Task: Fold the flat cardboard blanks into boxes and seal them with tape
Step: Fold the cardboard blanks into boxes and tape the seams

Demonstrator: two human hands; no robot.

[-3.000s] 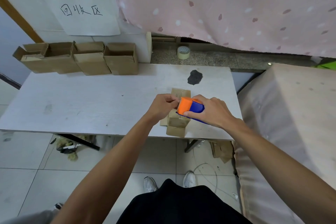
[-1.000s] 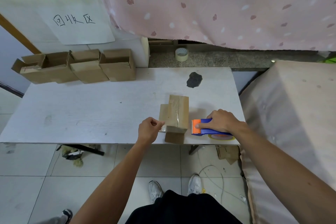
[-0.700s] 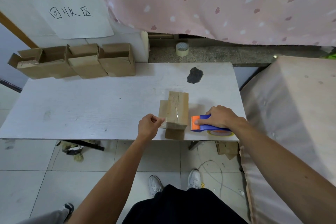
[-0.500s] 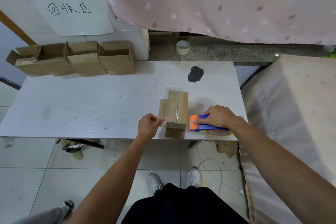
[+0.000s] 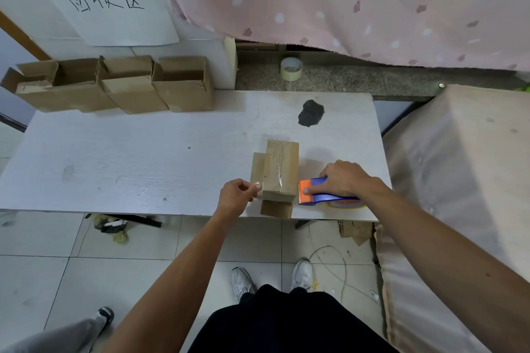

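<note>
The box (image 5: 279, 172) sits near the front edge of the tabletop (image 5: 143, 157). The left hand (image 5: 236, 195) pinches clear tape (image 5: 256, 183) at its side; the right hand (image 5: 344, 179) grips the tape dispenser (image 5: 308, 195) alongside. Smoothing the strip flat would seal best.

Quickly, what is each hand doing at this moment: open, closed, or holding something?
Left hand: pinches the end of the clear tape beside the box.
Right hand: grips the tape dispenser on the table.

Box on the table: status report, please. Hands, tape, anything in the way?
Left hand pinches clear tape beside box. Right hand grips tape dispenser, resting on table right of box. Nothing blocks either hand.
</note>
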